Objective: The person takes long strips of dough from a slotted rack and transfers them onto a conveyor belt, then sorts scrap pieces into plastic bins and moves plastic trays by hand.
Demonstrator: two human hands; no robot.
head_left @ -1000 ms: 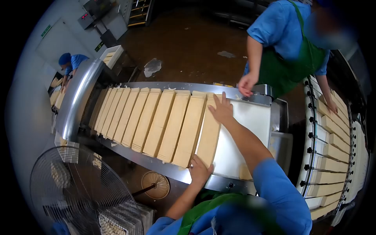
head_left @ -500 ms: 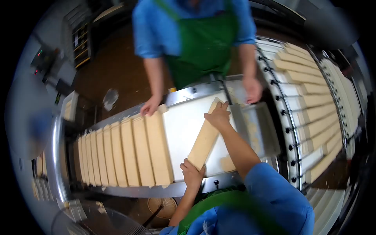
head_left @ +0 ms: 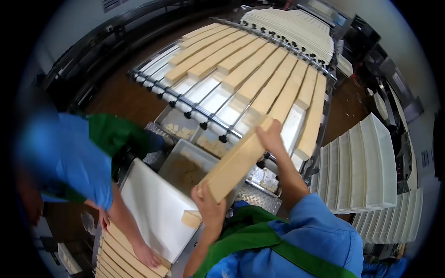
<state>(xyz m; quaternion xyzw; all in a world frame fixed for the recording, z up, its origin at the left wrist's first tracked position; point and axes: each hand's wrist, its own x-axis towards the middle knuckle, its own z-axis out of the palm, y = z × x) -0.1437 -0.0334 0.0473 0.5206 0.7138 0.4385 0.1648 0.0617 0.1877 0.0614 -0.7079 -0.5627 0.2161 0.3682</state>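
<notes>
Between my two hands is a long, pale yellow, dough-like slab (head_left: 238,160), raised at a slant over a metal bin (head_left: 174,169). My left hand (head_left: 211,206) grips its near end, fingers wrapped round it. At the far end my right hand (head_left: 272,136) is closed on the slab, beside the lane of similar slabs (head_left: 250,74) lying in rows on a white conveyor (head_left: 185,85) with metal rods. A short offcut (head_left: 191,219) lies at the corner of the white work surface (head_left: 150,208).
At left, a co-worker's hand (head_left: 146,255) rests on a row of slabs (head_left: 123,252). Crumbled scraps (head_left: 213,146) sit in bins under the conveyor's edge. Stacked white trays (head_left: 359,167) stand on the right. Dark knobs (head_left: 203,125) line the conveyor rail.
My view has turned right toward the conveyor. The slab has been lifted off the white surface and carried toward the conveyor, still in both hands.
</notes>
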